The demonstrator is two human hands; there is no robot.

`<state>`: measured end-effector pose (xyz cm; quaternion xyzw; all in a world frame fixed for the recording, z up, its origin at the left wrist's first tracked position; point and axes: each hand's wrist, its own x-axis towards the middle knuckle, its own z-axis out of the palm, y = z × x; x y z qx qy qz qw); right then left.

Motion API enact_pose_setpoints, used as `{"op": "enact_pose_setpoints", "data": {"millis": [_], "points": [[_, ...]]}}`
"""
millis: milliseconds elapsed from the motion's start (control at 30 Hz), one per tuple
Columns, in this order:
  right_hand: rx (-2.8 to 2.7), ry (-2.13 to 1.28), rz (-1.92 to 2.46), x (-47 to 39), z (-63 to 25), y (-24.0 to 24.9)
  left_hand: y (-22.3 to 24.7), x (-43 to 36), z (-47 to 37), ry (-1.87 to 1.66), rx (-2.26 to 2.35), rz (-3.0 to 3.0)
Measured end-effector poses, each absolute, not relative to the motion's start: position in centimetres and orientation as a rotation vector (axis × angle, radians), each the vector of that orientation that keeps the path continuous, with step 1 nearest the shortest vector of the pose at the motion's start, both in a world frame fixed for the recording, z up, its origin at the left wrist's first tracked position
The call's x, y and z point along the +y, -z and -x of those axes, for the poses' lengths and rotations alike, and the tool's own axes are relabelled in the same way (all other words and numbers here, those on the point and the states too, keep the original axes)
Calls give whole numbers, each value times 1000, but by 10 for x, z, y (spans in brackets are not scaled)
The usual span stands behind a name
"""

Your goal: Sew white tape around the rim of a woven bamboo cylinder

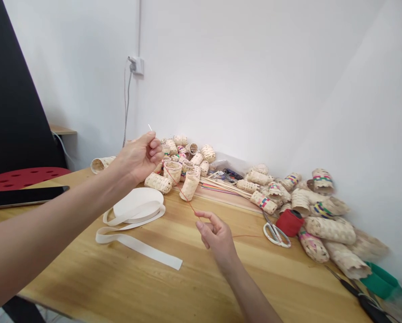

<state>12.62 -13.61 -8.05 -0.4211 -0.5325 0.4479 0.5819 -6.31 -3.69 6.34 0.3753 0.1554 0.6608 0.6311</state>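
Observation:
My left hand (142,154) is raised over the table with its fingers closed on a thin needle (150,127), whose tip sticks up past the thumb. Red thread (189,204) runs down from that hand to my right hand (217,240). There the index finger and thumb are curled round the thread, and it continues across the table towards a red thread spool (290,223). Below my left hand lies a roll of white ribbon (138,202), its loose end (154,254) stretched out flat on the wood.
Many small woven bamboo baskets (190,184) are heaped along the wall, with more baskets (330,229) at the right. White-handled scissors (277,235) lie beside the spool. A phone (26,196) is at the left edge; a green container (379,280) and black-handled tool (362,298) are at right.

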Motion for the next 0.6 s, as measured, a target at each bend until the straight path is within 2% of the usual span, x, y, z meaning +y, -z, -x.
{"op": "enact_pose_setpoints", "data": {"millis": [300,600], "points": [[-987,-1013,938,-132,-129,89,-45,-43,64,-1447,402,-841],[-735,-960,916,-130,-143,85,-3,-47,60,-1362,462,-784]]}}
